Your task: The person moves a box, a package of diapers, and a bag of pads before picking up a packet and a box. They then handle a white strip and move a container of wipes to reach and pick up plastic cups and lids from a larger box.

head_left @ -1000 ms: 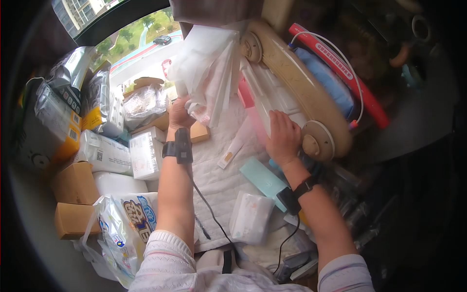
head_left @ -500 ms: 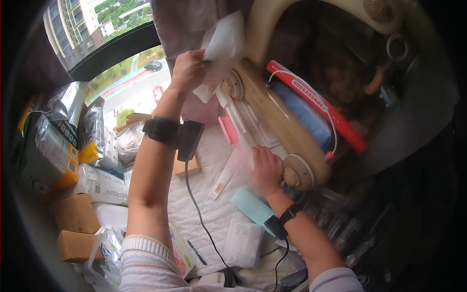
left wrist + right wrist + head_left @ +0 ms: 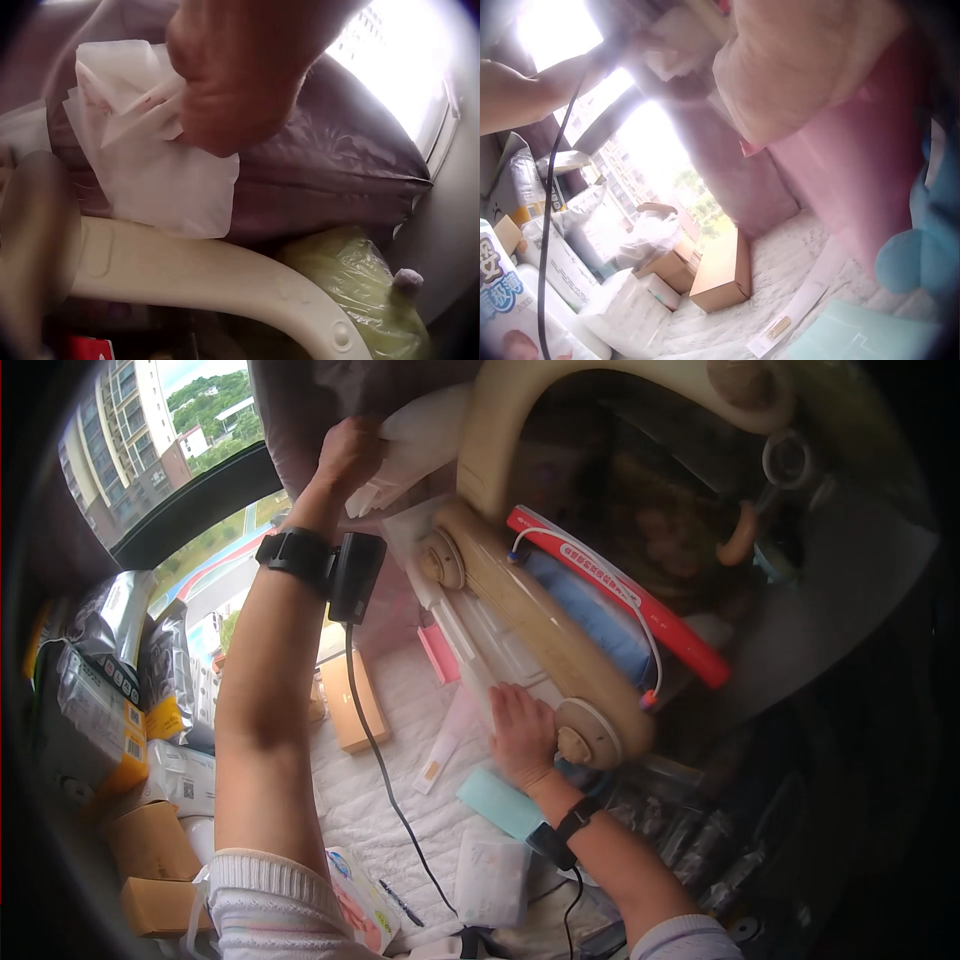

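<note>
My left hand (image 3: 350, 454) is raised at the upper left, fingers curled round the edge of thin white translucent sheets (image 3: 425, 432). In the left wrist view the same hand (image 3: 236, 97) grips the crumpled sheets (image 3: 169, 184) above a beige curved frame (image 3: 180, 270). My right hand (image 3: 522, 735) rests with its fingers over the edge of a whitish plastic tray (image 3: 468, 652), beside the beige frame's round knob (image 3: 588, 733). The right wrist view shows this hand (image 3: 802, 67) close up, over a pink surface (image 3: 855, 165); its fingertips are hidden there.
Cardboard boxes (image 3: 352, 702) and packages stand along the window side at left. A teal case (image 3: 500, 803), a white packet (image 3: 492, 878) and a pen (image 3: 401, 903) lie on the quilted mat (image 3: 400, 830). A red box (image 3: 620, 596) lies inside the beige frame; cables hang from both wrists.
My left hand has lifted the white sheets up and away from the mat, toward the purple-grey curtain. My right hand has stayed at the tray's edge. The head view has shifted.
</note>
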### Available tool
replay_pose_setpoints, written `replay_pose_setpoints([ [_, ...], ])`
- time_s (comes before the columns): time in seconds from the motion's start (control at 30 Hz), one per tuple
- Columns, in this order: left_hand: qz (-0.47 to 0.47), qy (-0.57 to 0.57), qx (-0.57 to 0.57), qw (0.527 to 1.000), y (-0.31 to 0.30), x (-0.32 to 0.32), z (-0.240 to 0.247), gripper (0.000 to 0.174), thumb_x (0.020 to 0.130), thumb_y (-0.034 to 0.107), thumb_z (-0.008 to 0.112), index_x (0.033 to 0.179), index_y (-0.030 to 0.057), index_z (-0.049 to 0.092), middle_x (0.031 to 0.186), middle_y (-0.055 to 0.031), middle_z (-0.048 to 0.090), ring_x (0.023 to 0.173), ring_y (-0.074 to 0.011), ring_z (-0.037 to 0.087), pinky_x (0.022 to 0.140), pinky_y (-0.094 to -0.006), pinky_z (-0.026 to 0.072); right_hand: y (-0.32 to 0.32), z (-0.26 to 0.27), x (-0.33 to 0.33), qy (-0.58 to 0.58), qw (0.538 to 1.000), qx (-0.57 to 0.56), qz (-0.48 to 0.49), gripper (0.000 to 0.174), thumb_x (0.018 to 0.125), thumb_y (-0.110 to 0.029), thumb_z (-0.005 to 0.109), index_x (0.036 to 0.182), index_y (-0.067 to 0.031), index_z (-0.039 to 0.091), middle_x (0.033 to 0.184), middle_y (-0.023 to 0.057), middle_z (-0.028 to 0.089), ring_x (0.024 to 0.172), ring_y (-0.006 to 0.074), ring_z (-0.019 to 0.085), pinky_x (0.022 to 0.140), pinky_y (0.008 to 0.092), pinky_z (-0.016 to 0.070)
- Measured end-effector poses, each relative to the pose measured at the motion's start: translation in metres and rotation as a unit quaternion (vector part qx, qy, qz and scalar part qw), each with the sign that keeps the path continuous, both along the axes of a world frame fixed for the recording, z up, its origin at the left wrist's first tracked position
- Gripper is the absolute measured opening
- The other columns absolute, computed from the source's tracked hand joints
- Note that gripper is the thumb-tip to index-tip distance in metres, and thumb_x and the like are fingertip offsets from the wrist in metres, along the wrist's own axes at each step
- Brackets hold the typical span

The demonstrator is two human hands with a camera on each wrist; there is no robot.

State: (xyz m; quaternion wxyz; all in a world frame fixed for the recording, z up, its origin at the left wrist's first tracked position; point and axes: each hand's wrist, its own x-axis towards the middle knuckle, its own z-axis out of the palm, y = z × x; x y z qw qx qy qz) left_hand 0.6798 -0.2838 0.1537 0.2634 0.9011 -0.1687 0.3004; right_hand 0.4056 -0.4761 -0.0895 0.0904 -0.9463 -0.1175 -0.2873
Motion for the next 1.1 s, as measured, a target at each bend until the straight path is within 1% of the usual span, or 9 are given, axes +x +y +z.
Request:
replay_pose_setpoints([
  [0.17, -0.103, 0.034, -0.099, 0.989, -0.033, 0.049, -0.003, 0.030, 0.068, 0.020, 0.061, 0.097, 0.0110, 0.067, 0.087, -0.0155, 0.066, 0.081, -0.0329, 0.063, 0.074, -0.0382, 0.0505, 0.001, 0.000, -0.001, 0.004, 1.000, 0.003, -0.002, 0.045, 0.078, -0.012, 0.054, 0.122, -0.0038, 0.046, 0.117, 0.0110, 0.052, 0.110, 0.0263, 0.048, 0.083, 0.0434, 0.0395],
  [0.3, -0.013, 0.065, 0.199, 0.978, -0.046, 0.084, -0.042, 0.027, 0.073, 0.013, 0.054, 0.096, 0.0047, 0.066, 0.088, -0.0190, 0.066, 0.085, -0.0337, 0.064, 0.076, -0.0409, 0.0507, -0.001, -0.001, 0.000, 0.017, 1.000, 0.000, -0.001, 0.047, 0.078, -0.012, 0.055, 0.123, -0.0043, 0.045, 0.118, 0.0109, 0.052, 0.111, 0.0259, 0.048, 0.084, 0.0427, 0.0388],
  [0.47, 0.062, 0.154, 0.223, 0.961, -0.057, 0.092, -0.075, 0.029, 0.081, 0.019, 0.054, 0.104, 0.0073, 0.064, 0.105, -0.0189, 0.063, 0.097, -0.0345, 0.061, 0.082, -0.0429, 0.0489, -0.001, 0.000, 0.000, 0.006, 1.000, 0.014, -0.002, 0.044, 0.078, -0.012, 0.054, 0.121, -0.0040, 0.047, 0.117, 0.0109, 0.052, 0.110, 0.0253, 0.048, 0.084, 0.0406, 0.0386],
  [0.53, 0.035, -0.017, 0.205, 0.978, -0.060, 0.097, -0.075, 0.030, 0.082, 0.025, 0.055, 0.106, 0.0089, 0.063, 0.111, -0.0184, 0.060, 0.102, -0.0340, 0.058, 0.085, -0.0434, 0.0474, 0.001, 0.001, 0.001, 0.004, 1.000, 0.012, -0.005, 0.043, 0.078, -0.012, 0.054, 0.120, -0.0037, 0.048, 0.116, 0.0113, 0.053, 0.110, 0.0249, 0.048, 0.085, 0.0398, 0.0381],
  [0.63, -0.006, -0.021, 0.113, 0.993, -0.067, 0.098, -0.083, 0.034, 0.081, 0.028, 0.057, 0.109, 0.0082, 0.062, 0.108, -0.0179, 0.062, 0.102, -0.0345, 0.058, 0.086, -0.0438, 0.0468, 0.001, 0.005, -0.002, 0.007, 1.000, 0.012, -0.004, 0.042, 0.078, -0.011, 0.054, 0.119, -0.0039, 0.049, 0.116, 0.0112, 0.053, 0.110, 0.0246, 0.048, 0.085, 0.0394, 0.0377],
  [0.77, 0.012, 0.087, 0.139, 0.986, -0.062, 0.094, -0.086, 0.042, 0.078, 0.033, 0.059, 0.112, 0.0082, 0.059, 0.106, -0.0167, 0.062, 0.099, -0.0345, 0.059, 0.086, -0.0430, 0.0466, 0.001, 0.005, 0.001, 0.003, 1.000, 0.010, 0.000, 0.042, 0.078, -0.010, 0.055, 0.118, -0.0038, 0.049, 0.116, 0.0110, 0.053, 0.111, 0.0243, 0.048, 0.086, 0.0392, 0.0375],
  [0.87, -0.044, 0.078, 0.059, 0.994, -0.047, 0.052, -0.081, 0.048, 0.075, 0.035, 0.060, 0.115, 0.0084, 0.057, 0.104, -0.0168, 0.063, 0.096, -0.0348, 0.060, 0.085, -0.0431, 0.0468, -0.001, -0.001, 0.003, -0.018, 1.000, 0.017, 0.001, 0.052, 0.067, -0.009, 0.056, 0.118, -0.0016, 0.050, 0.116, 0.0118, 0.053, 0.110, 0.0254, 0.050, 0.084, 0.0399, 0.0383],
  [0.93, 0.001, -0.047, 0.083, 0.995, -0.034, 0.042, -0.087, 0.048, 0.073, 0.032, 0.059, 0.115, 0.0099, 0.057, 0.103, -0.0184, 0.063, 0.094, -0.0352, 0.060, 0.084, -0.0427, 0.0473, -0.001, -0.004, 0.004, -0.038, 0.999, 0.004, -0.004, 0.053, 0.066, -0.008, 0.056, 0.118, -0.0021, 0.050, 0.116, 0.0117, 0.054, 0.109, 0.0253, 0.050, 0.084, 0.0395, 0.0388],
  [1.1, 0.084, -0.057, -0.001, 0.995, -0.041, 0.064, -0.099, 0.041, 0.071, 0.024, 0.058, 0.109, 0.0105, 0.059, 0.097, -0.0181, 0.064, 0.092, -0.0353, 0.061, 0.080, -0.0443, 0.0479, 0.001, 0.001, 0.000, 0.006, 1.000, 0.002, -0.009, 0.043, 0.077, -0.010, 0.055, 0.119, -0.0039, 0.050, 0.118, 0.0102, 0.052, 0.111, 0.0241, 0.049, 0.086, 0.0394, 0.0372],
])
